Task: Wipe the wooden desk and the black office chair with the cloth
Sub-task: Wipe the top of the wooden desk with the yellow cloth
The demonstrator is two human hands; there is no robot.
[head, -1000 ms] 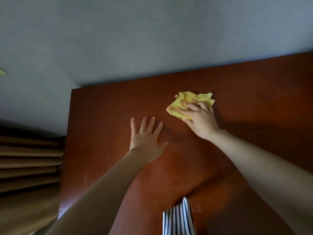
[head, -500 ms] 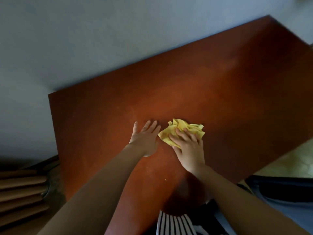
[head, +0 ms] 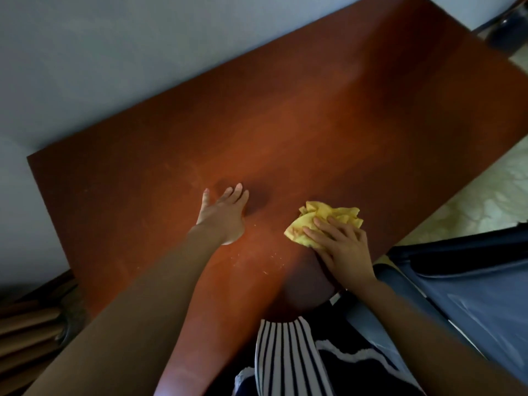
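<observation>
The reddish wooden surface (head: 285,124) runs against a pale wall (head: 114,52). The left hand (head: 223,215) lies flat, fingers straight. At its three o'clock, the right hand (head: 343,247) presses the crumpled yellow cloth (head: 328,217), fingers spread. A black chair (head: 471,278) stands at four o'clock.

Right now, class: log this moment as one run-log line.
step: wiping desk | right hand: presses yellow cloth near front edge | left hand: flat on desk, empty | chair: not yet wiped
</observation>
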